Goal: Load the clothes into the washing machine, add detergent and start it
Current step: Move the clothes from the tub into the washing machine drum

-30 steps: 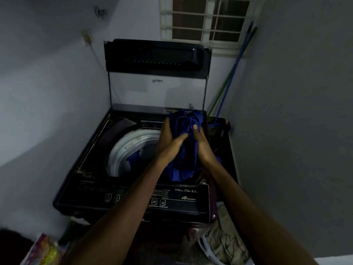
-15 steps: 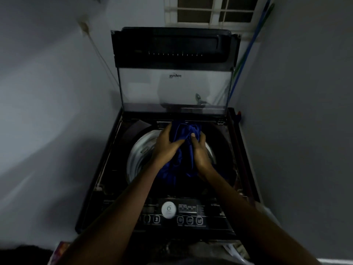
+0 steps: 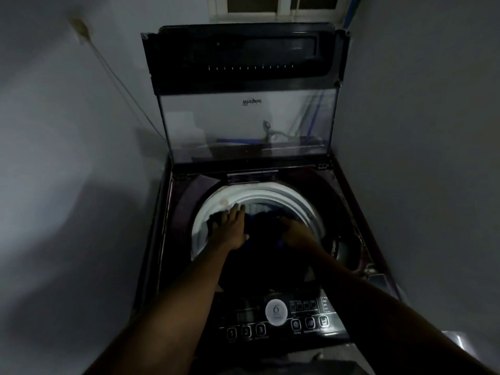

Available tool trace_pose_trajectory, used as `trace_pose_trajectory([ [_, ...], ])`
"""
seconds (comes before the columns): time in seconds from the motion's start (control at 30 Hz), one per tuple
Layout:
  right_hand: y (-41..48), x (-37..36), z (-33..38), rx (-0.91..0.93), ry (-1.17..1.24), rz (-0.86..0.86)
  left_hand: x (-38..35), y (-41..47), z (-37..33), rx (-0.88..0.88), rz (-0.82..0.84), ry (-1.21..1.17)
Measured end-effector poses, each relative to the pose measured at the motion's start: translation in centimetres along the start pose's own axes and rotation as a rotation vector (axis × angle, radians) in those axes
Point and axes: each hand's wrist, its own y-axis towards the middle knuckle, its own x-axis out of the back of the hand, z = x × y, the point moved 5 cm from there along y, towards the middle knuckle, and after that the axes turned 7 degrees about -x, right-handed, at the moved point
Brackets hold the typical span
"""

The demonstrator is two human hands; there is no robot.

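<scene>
A dark top-loading washing machine stands in a corner, its glass lid raised upright. Blue clothes lie in the white-rimmed drum. My left hand lies flat with spread fingers on the cloth at the drum's left side. My right hand reaches into the drum's right side and rests on the dark cloth; its fingers look extended, though the dim light blurs them.
The control panel with numbered buttons and a round white badge runs along the machine's front edge. Grey walls close in on the left and right. A window sits above the lid, with blue poles leaning at the right.
Both hands went down from above the opening into the drum with the blue bundle. The fingers that gripped the cloth now lie spread on it. The view moved closer to the machine.
</scene>
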Motion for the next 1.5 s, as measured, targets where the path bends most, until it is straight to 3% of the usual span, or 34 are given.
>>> trace_pose_trajectory([
  [0.2, -0.8, 1.3, -1.8, -0.026, -0.082, -0.075, 0.3, -0.8, -1.2, -0.077, -0.136, -0.099],
  [0.37, -2.6, 2.5, -2.9, -0.038, 0.021, -0.134, -0.8, -1.6, -3.2, -0.087, -0.163, -0.094],
  [0.47, -5.0, 4.0, -3.1, 0.027, 0.113, -0.254, -1.3, -2.5, -5.5, -0.117, -0.194, -0.079],
  [0.77, -11.5, 8.5, -8.7, 0.191, 0.211, -0.449, -3.9, -5.7, -16.6, -0.193, -0.378, -0.125],
  [0.97, -16.3, 9.8, -17.8, 0.243, 0.123, -0.526, -7.6, -8.3, -26.4, -0.253, -0.497, -0.12],
  [1.27, -21.6, 11.0, -30.2, 0.175, 0.111, -0.566, -14.4, -10.1, -38.5, -0.34, -0.444, -0.13],
  [1.5, -23.0, 10.6, -35.6, 0.105, 0.197, -0.579, -17.9, -9.1, -41.8, -0.381, -0.371, -0.128],
])
